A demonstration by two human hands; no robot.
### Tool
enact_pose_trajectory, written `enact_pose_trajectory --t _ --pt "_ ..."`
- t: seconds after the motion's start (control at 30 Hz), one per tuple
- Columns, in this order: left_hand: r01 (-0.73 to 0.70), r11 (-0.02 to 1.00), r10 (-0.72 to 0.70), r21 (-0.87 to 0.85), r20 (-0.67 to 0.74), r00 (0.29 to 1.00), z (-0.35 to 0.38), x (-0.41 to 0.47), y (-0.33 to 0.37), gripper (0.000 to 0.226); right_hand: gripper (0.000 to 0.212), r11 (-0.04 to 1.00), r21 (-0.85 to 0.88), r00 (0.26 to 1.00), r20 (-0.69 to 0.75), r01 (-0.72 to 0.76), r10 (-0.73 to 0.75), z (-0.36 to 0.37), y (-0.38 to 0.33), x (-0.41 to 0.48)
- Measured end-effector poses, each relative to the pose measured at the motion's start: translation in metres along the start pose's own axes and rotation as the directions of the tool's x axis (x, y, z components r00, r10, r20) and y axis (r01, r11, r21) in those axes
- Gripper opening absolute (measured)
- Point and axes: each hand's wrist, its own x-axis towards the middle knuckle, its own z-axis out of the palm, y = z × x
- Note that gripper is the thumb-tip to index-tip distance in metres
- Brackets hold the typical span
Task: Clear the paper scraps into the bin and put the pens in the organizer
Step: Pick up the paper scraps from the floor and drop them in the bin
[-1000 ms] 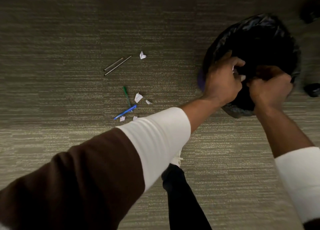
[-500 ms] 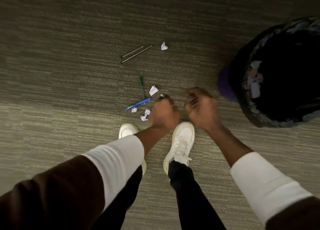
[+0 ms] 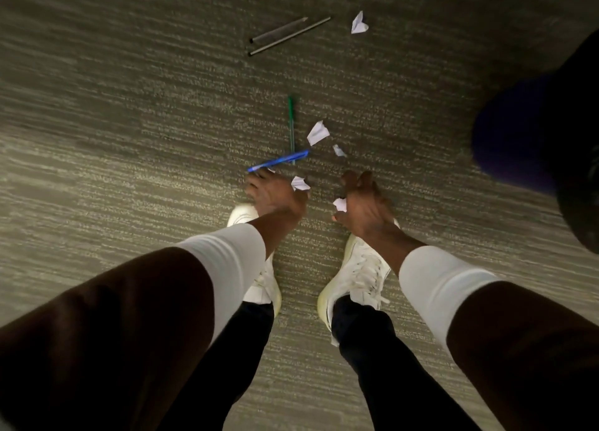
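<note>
I am bent over grey carpet. My left hand (image 3: 275,197) is down at the floor beside the blue pen (image 3: 280,163), its fingers curled, with a white paper scrap (image 3: 299,184) pinched at its thumb side. My right hand (image 3: 366,207) is closed around another scrap (image 3: 340,203) between thumb and fingers. A green pen (image 3: 291,122) lies under the blue one's tip. Two dark pens (image 3: 285,35) lie farther off. Loose scraps lie beside the green pen (image 3: 317,132), just right of it (image 3: 338,151), and near the dark pens (image 3: 359,24). No organizer is in view.
The bin (image 3: 512,132), lined with a black bag (image 3: 577,171), stands at the right edge, partly cut off. My white shoes (image 3: 359,268) are planted just behind my hands.
Both hands left the bin, swung left and dropped to the carpet, closing on the scraps near the blue pen. The view tipped down and the bin slid to the right edge.
</note>
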Motion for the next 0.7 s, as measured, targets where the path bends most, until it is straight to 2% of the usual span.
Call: enact_pose_trajectory --t 0.1,0.17,0.23,0.3,0.4,0.5,0.6,0.7 --pt "0.027 0.998 -0.028 -0.058 -0.017 0.999 0.012 0.004 0.004 0.105 0.09 0.976 -0.216 0.995 -0.099 -0.009 -0.013 0.012 0.001 0.002" --pt "-0.005 1.0 0.004 -0.029 -0.035 0.999 0.016 0.008 0.005 0.104 0.083 0.973 -0.23 0.99 -0.135 0.006 -0.038 0.014 0.0 0.006" --pt "-0.043 0.998 0.045 0.036 -0.049 0.998 0.017 0.014 0.004 0.094 0.065 0.985 -0.164 0.99 -0.118 0.056 -0.076 0.014 -0.002 0.012" --pt "-0.081 0.995 0.085 0.052 -0.085 0.993 0.019 0.019 0.002 0.073 0.047 0.987 -0.111 0.989 -0.074 0.118 -0.127 0.014 -0.006 0.018" --pt "-0.208 0.976 0.214 0.059 -0.122 0.969 0.019 0.023 -0.003 0.046 0.039 0.984 -0.092 0.987 -0.048 0.151 -0.155 0.012 -0.014 0.021" --pt "-0.332 0.943 0.334 0.04 -0.111 0.936 0.014 0.022 -0.006 0.045 0.036 0.991 -0.045 0.991 -0.049 0.123 -0.126 0.012 -0.016 0.021" --pt "-0.439 0.89 0.448 0.125 -0.058 0.892 0.008 0.021 -0.012 0.048 0.038 0.994 0.015 0.993 -0.025 0.113 -0.112 0.013 -0.012 0.02" --pt "-0.499 0.863 0.501 0.079 -0.004 0.865 -0.002 0.015 -0.013 0.035 0.033 0.982 0.186 0.998 -0.046 0.044 -0.036 0.006 -0.009 0.011"
